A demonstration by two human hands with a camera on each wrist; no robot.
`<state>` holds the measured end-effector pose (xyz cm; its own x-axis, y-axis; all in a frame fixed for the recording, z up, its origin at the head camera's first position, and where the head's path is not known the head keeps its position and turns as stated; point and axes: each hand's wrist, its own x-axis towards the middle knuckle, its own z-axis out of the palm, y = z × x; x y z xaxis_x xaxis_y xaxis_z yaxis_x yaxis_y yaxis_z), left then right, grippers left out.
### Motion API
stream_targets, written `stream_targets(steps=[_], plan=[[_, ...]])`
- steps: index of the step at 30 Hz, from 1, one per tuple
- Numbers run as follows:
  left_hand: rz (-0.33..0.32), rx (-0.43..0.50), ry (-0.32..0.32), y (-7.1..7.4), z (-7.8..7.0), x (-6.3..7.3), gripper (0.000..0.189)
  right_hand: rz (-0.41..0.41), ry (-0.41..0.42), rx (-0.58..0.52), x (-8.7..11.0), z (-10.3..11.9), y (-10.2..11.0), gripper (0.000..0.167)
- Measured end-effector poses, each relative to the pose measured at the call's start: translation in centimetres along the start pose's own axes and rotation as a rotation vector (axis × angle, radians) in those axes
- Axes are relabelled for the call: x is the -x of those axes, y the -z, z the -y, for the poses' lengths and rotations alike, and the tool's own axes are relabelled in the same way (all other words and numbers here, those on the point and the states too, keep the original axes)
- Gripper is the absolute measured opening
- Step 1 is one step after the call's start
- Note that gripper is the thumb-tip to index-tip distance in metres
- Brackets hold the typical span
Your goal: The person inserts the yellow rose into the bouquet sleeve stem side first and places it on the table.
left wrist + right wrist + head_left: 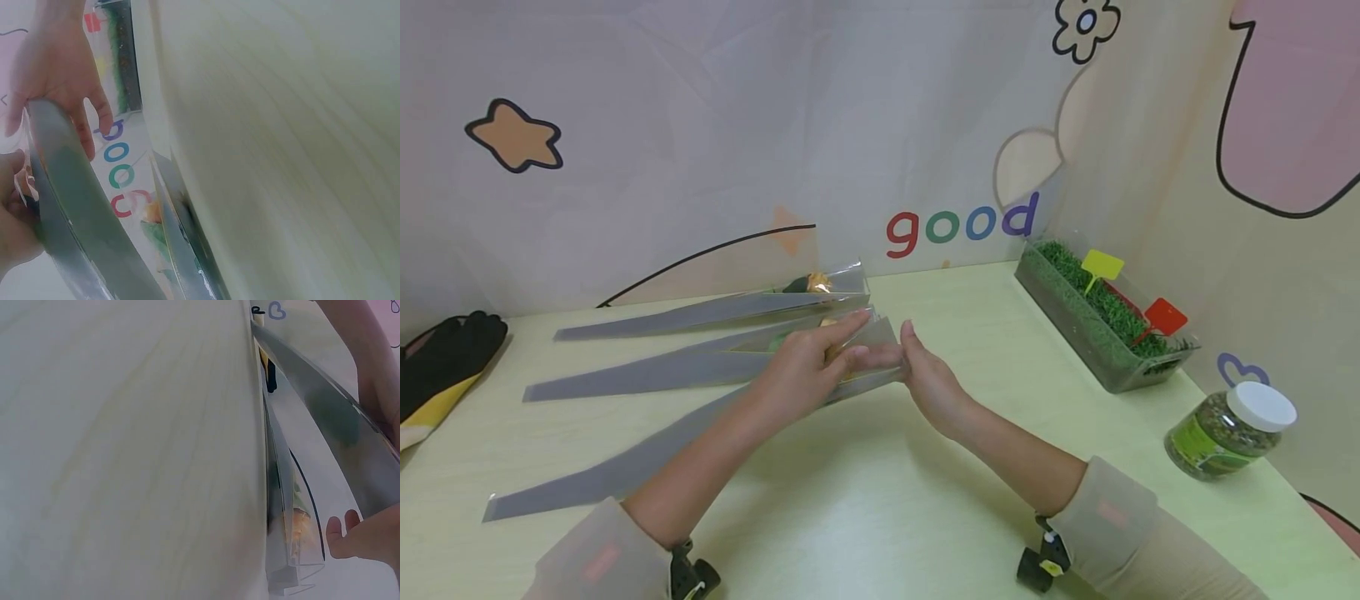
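Observation:
A long, tapering single-flower wrap (625, 462), grey with a clear wide end, lies nearest me, its narrow tip on the table at left. My left hand (801, 371) grips it near the wide end, which is raised off the table in the left wrist view. Against that end rests my right hand (936, 387), thumb up and fingers extended, as its fingers (82, 134) also show from the left wrist. Behind lie a middle wrapped flower (632, 373), partly covered by my left hand, and a far wrapped flower (700, 315) with an orange bloom.
At the right back stands a clear planter of grass (1067, 333) with yellow and red tags. A white-lidded jar (1221, 433) stands near the right edge. Dark gloves with yellow (448, 367) lie at far left. A printed cloth backdrop (700, 150) borders the table's back.

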<state>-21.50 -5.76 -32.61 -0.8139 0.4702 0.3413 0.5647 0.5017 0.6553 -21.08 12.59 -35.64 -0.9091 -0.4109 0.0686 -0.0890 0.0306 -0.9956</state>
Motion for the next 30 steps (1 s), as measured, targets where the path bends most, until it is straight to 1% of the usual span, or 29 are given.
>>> stream_targets(steps=[4,6,9,10,12,14,16,19,21,23,27,28,30], plan=[[0.006,-0.001,0.0,0.0,0.0,0.0,0.046,0.014,-0.009,0.024,0.0,0.0,0.0,0.069],[0.018,0.005,0.011,0.0,0.0,0.1,0.047,0.023,-0.021,0.044,0.0,0.1,0.1,0.069],[0.048,0.017,0.031,0.1,0.0,0.2,0.048,0.025,-0.057,0.142,0.1,0.3,0.3,0.069],[0.058,0.021,0.037,0.1,0.0,0.2,0.048,0.022,-0.064,0.175,0.1,0.4,0.4,0.066],[0.082,0.028,0.048,0.1,0.1,0.3,0.048,-0.009,-0.086,0.24,0.2,0.7,0.6,0.057],[0.1,0.031,0.055,0.1,0.3,0.3,0.048,-0.052,-0.088,0.304,0.3,0.9,0.8,0.046],[0.12,0.026,0.062,0.1,0.4,0.4,0.048,-0.098,-0.065,0.357,0.3,1.2,0.9,0.034],[0.159,0.012,0.07,0.0,0.8,0.5,0.047,-0.163,-0.023,0.464,0.4,1.4,1.1,0.025],[0.188,0.002,0.068,-0.1,1.1,0.5,0.047,-0.197,0.001,0.517,0.5,1.5,1.1,0.02],[0.214,-0.003,0.062,-0.2,1.4,0.5,0.048,-0.208,0.019,0.533,0.5,1.6,1.0,0.016],[0.231,-0.036,0.022,-0.2,2.4,0.5,0.055,-0.192,0.03,0.53,0.6,1.4,1.2,0.013],[0.231,-0.046,0.009,-0.1,2.7,0.6,0.057,-0.189,0.022,0.53,0.6,1.3,1.3,0.013],[0.233,-0.067,0.003,0.2,3.4,1.0,0.062,-0.191,-0.004,0.546,0.5,1.2,1.5,0.013]])
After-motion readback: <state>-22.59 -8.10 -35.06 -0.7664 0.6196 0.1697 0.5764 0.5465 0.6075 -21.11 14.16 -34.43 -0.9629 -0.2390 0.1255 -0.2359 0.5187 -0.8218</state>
